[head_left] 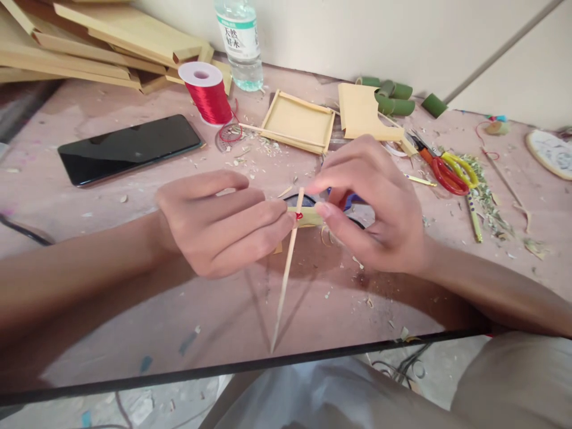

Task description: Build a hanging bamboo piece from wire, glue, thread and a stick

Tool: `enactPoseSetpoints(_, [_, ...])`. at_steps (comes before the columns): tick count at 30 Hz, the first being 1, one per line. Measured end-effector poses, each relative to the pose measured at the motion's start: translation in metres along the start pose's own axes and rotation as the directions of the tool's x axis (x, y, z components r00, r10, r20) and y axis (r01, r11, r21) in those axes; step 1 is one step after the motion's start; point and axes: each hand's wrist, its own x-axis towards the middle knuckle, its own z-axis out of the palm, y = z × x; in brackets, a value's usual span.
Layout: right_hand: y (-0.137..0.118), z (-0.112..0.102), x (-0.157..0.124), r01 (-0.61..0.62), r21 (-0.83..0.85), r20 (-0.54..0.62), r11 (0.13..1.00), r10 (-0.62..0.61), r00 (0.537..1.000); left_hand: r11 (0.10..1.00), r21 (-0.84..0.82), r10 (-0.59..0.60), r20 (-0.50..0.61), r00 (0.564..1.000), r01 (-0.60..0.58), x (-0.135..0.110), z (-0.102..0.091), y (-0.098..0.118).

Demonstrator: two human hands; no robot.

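Observation:
My left hand [232,223] is closed, its fingertips pinching a short pale green bamboo strip [311,217] where a thin wooden stick [286,274] crosses it. A small loop of red thread [299,216] wraps the crossing. The stick slants down toward the table's front edge, its lower end pointed. Beside it on the right, my right hand [375,208] has thumb and index finger apart. Its thumb tip is at the strip's right end and its index tip by the stick's top; whether they touch, I cannot tell. The strip's left end is hidden by my left fingers.
Behind my hands are a black phone [129,149], a red thread spool [208,95], a water bottle [241,47] and a shallow wooden tray [297,119]. To the right lie scissors [451,173], bamboo pieces [395,98] and shavings. Cardboard pieces [98,47] are stacked back left.

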Motion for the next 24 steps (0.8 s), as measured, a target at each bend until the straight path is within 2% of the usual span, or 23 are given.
enactPoseSetpoints(1, [0.003,-0.002,0.0,0.06,-0.106,0.017,0.993,-0.058,0.998,0.992,0.073,0.104,0.019,0.994,-0.105,0.002,0.0,0.001])
enactPoseSetpoints(3, [0.007,-0.003,-0.001,0.182,-0.286,0.086,0.941,-0.164,0.983,0.905,0.256,0.32,0.114,0.941,-0.339,0.005,0.0,0.004])
enactPoseSetpoints(4, [0.009,-0.003,-0.001,0.237,-0.344,0.112,0.908,-0.211,0.971,0.879,0.288,0.355,0.14,0.924,-0.381,0.006,0.0,0.006])
enactPoseSetpoints(6, [0.013,-0.003,-0.001,0.334,-0.381,0.13,0.862,-0.308,0.943,0.88,0.297,0.338,0.159,0.928,-0.371,0.007,0.0,0.007])
enactPoseSetpoints(8, [0.015,-0.001,0.0,0.384,-0.387,0.154,0.839,-0.352,0.923,0.89,0.289,0.324,0.145,0.935,-0.353,0.007,0.0,0.008])
enactPoseSetpoints(11, [0.016,0.0,0.0,0.364,-0.323,0.192,0.874,-0.316,0.929,0.85,0.287,0.432,0.102,0.896,-0.442,0.007,-0.001,0.008])
enactPoseSetpoints(13, [0.016,0.002,0.0,0.345,-0.26,0.167,0.902,-0.31,0.936,0.816,0.301,0.485,0.106,0.868,-0.493,0.006,-0.001,0.008])
enactPoseSetpoints(16, [0.016,0.003,0.0,0.326,-0.205,0.123,0.923,-0.306,0.944,0.773,0.359,0.511,0.136,0.849,-0.523,0.004,-0.001,0.007])
enactPoseSetpoints(18, [0.016,0.004,0.0,0.329,-0.214,0.126,0.92,-0.308,0.943,0.673,0.432,0.603,0.15,0.784,-0.6,0.002,-0.001,0.006])
enactPoseSetpoints(21, [0.015,0.004,0.0,0.369,-0.259,0.142,0.893,-0.343,0.929,0.439,0.548,0.738,0.232,0.634,-0.712,0.001,-0.001,0.007])
enactPoseSetpoints(23, [0.014,0.003,-0.001,0.399,-0.314,0.146,0.861,-0.372,0.917,0.348,0.592,0.752,0.287,0.594,-0.727,0.002,0.0,0.009])
enactPoseSetpoints(24, [0.013,0.003,-0.001,0.411,-0.343,0.146,0.845,-0.384,0.911,0.334,0.603,0.75,0.296,0.592,-0.725,0.003,0.0,0.01])
